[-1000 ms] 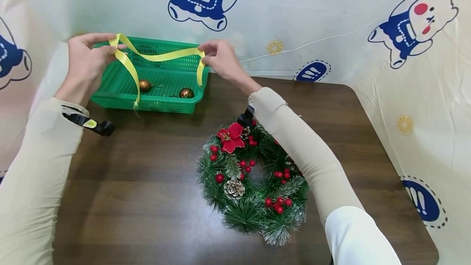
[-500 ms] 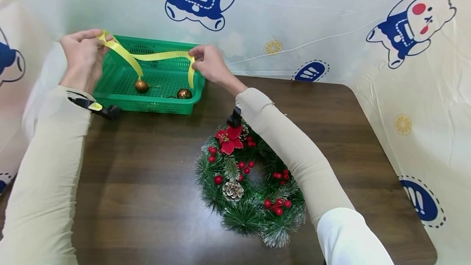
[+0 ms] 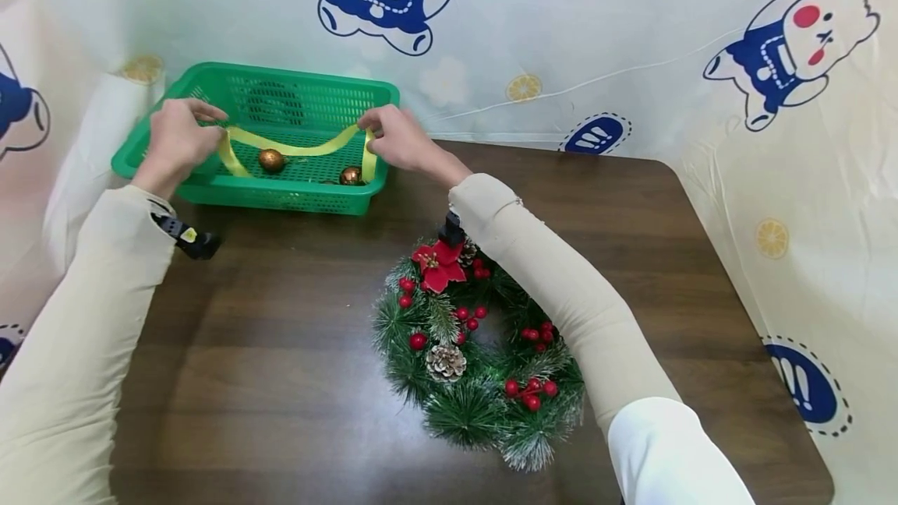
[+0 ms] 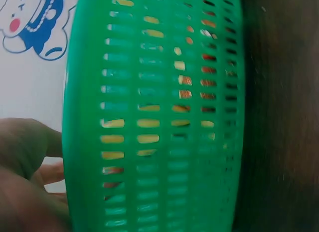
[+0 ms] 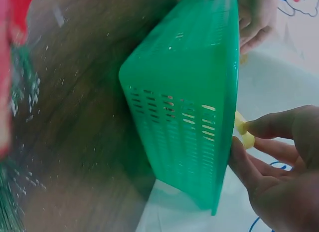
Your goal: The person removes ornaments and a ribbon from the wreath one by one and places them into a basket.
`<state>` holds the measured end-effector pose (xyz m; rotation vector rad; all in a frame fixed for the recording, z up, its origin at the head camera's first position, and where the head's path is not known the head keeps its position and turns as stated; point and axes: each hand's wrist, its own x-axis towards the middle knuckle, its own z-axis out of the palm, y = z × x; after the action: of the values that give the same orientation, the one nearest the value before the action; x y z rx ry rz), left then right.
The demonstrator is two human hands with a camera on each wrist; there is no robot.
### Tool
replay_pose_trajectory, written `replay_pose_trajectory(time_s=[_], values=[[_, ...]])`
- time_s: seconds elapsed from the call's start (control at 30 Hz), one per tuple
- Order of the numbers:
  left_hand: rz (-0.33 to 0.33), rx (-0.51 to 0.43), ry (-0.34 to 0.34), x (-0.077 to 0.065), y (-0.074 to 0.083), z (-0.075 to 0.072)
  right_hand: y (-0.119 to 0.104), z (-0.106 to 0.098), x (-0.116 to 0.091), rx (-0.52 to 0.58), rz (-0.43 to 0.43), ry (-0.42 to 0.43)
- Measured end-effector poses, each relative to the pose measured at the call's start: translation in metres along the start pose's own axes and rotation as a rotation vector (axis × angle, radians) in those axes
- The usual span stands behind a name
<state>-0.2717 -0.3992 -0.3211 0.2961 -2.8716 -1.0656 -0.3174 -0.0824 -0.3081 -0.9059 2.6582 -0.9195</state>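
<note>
A yellow ribbon (image 3: 302, 150) sags between my two hands inside the green slotted basket (image 3: 273, 201). My left hand (image 3: 181, 139) pinches it near one end, above the basket's left part. At the other end, the thumb and fingers of my right hand (image 3: 407, 143) grip the ribbon over the basket's right wall, its short tail hanging down. Two bronze baubles (image 3: 271, 160) lie in the basket. From the right wrist, the ribbon (image 5: 245, 132) shows between thumb and fingers at the basket rim. In the left wrist view, the basket wall (image 4: 84, 82) hides the left fingertips.
A green wreath (image 3: 466, 411) with red berries, pinecones and a red flower (image 3: 440, 266) lies on the brown table (image 3: 266, 349), partly under my right forearm. Behind the basket hangs a white printed curtain (image 3: 596, 22).
My left hand has gone down and slightly right, lowering the ribbon into the basket. The right hand has moved slightly left and down, still holding its end.
</note>
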Motion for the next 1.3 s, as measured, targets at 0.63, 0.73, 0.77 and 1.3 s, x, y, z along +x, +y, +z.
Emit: replay_pose_trajectory(time_s=[0.63, 0.73, 0.77, 1.3], values=[[0.155, 0.049, 0.014, -0.027, 0.007, 0.007, 0.0, -0.029, -0.03, -0.185, -0.102, -0.075], [0.166, 0.044, 0.019, -0.032, 0.009, 0.008, 0.004, -0.037, -0.037, -0.18, -0.106, -0.073], [0.171, 0.044, 0.02, -0.033, 0.011, 0.008, 0.006, -0.039, -0.039, -0.173, -0.107, -0.069], [0.277, 0.059, 0.05, -0.055, 0.039, 0.018, 0.035, -0.08, -0.095, -0.18, -0.126, 0.021]])
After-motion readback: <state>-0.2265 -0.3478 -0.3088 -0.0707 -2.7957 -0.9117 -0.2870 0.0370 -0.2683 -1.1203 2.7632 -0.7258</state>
